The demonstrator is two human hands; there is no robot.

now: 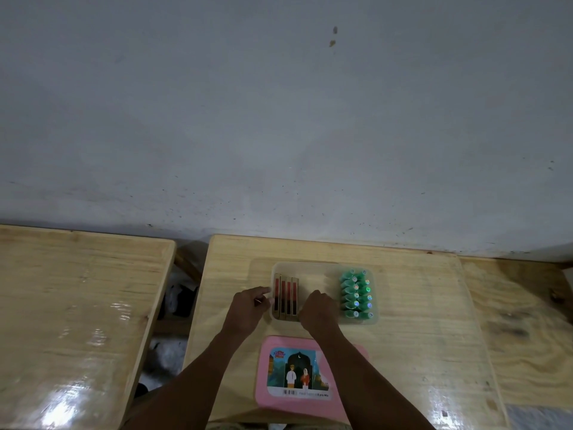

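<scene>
A clear plastic container (325, 265) stands on the middle wooden table (418, 305). In its left part stand several narrow gold boxes with red and black windows (285, 297), side by side. In its right part lie several green bottles (356, 294) in rows. My left hand (248, 308) is at the container's left wall, fingers touching the leftmost box. My right hand (317, 311) is curled over the right side of the boxes; whether it grips one is hidden.
A pink lid (279, 401) with a picture label lies on the table's near edge, partly under my right forearm. A second wooden table (77, 305) stands at the left across a gap. A third wooden surface (527, 321) adjoins at the right. A white wall rises behind.
</scene>
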